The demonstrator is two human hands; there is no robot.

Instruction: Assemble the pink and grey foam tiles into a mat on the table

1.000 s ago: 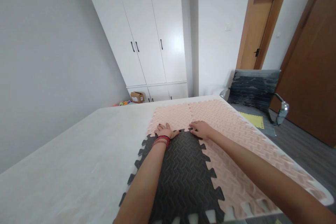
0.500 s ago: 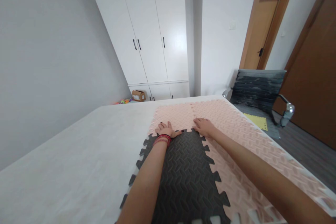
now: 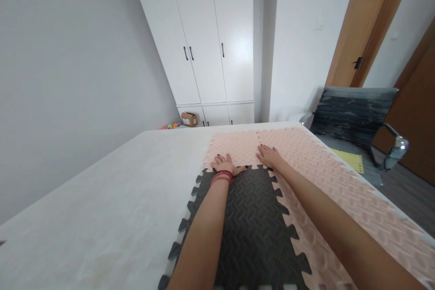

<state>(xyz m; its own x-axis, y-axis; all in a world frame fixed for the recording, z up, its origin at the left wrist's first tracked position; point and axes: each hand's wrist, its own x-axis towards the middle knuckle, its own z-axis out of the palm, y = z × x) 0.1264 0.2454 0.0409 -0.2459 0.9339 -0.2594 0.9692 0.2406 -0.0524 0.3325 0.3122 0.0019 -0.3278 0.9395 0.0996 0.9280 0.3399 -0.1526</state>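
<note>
My left hand [image 3: 227, 164] lies flat with its fingers spread across the joint between a black foam puzzle mat [image 3: 254, 222] and the pink foam mat [image 3: 234, 144] beyond it. Its thumb points right along the black mat's far edge. My right hand [image 3: 269, 157] rests with fingers stretched out on the pink mat, just past the black mat's far right corner. The black mat's toothed right edge runs along another pink mat [image 3: 340, 190]; my right forearm covers part of that one. Bare teeth line the black mat's left edge, partly behind my left forearm.
The mats lie on a white-covered table [image 3: 112, 199]. Beyond it stand a white wardrobe [image 3: 207, 45] and a small cardboard box [image 3: 189, 119]. At the right is a dark chair [image 3: 353, 115] with a yellow sheet [image 3: 350, 159] on its seat.
The camera view has turned a little left, so everything sits farther right. My right hand has slid slightly forward, off the black mat's corner. My left hand stays in about the same place.
</note>
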